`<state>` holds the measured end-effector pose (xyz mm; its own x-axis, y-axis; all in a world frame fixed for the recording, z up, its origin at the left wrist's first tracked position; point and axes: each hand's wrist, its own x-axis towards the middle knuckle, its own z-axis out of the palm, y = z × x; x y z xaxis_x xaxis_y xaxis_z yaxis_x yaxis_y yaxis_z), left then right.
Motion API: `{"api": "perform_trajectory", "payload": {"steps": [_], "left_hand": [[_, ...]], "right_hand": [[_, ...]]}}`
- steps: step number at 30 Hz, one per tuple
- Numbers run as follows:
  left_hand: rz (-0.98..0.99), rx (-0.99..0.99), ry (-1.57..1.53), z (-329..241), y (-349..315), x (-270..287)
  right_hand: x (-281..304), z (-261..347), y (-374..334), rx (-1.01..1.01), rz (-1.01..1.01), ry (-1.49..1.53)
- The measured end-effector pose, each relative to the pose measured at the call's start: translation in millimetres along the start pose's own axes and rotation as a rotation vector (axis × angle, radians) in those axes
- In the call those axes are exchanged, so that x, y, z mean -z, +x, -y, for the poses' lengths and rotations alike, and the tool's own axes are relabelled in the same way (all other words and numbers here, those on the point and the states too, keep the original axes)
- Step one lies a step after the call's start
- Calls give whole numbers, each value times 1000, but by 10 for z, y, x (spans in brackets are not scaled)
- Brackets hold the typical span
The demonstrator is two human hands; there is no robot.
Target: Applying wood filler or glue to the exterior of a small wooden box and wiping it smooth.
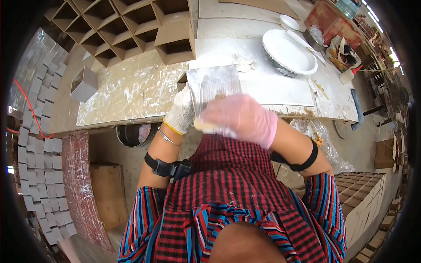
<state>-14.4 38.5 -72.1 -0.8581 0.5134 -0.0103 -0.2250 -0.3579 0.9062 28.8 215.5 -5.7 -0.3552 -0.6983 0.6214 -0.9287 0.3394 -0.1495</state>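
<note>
Head view looks straight down on both hands, raised close together at the near edge of the workbench [131, 94]. Right hand [239, 118], in a pink glove, is blurred; its fingers curl over a pale yellowish pad [205, 127] that peeks out at its left side, so it looks closed on that pad, though the blur hides the fingertips. Left hand [180, 111], in a white knitted glove with a yellow cuff, grips the left edge of a grey square block [212, 85] and props it up.

That block lies directly beyond the right hand, touching or nearly touching it, and just right of the left hand. Its broad face is turned up toward the camera, tilted, with the near edge low by the hands and the far edge resting toward the bench. Its sides are nearly equal, so no long axis stands out; the lean runs away from the body. Of the two hands, the left is on the block itself; the right sits at its lower edge.

Farther out stand a white basin [289, 52] to the right, a wooden grid of compartments [127, 26] to the left, and a small grey box [83, 83].
</note>
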Motion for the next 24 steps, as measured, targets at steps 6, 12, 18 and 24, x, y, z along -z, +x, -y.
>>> {"api": "perform_trajectory", "payload": {"steps": [6,12,18,24], "left_hand": [[615,5,-870,210,175,114],[9,-133,-36,237,30,333],[-280,39,33,-2,22,-85],[363,-95,-640,46,38,206]], "right_hand": [[133,-370,298,-160,-227,-144],[-62,83,16,72,25,-11],[174,-375,207,-118,-161,-94],[65,-59,-92,-69,71,-124]]}}
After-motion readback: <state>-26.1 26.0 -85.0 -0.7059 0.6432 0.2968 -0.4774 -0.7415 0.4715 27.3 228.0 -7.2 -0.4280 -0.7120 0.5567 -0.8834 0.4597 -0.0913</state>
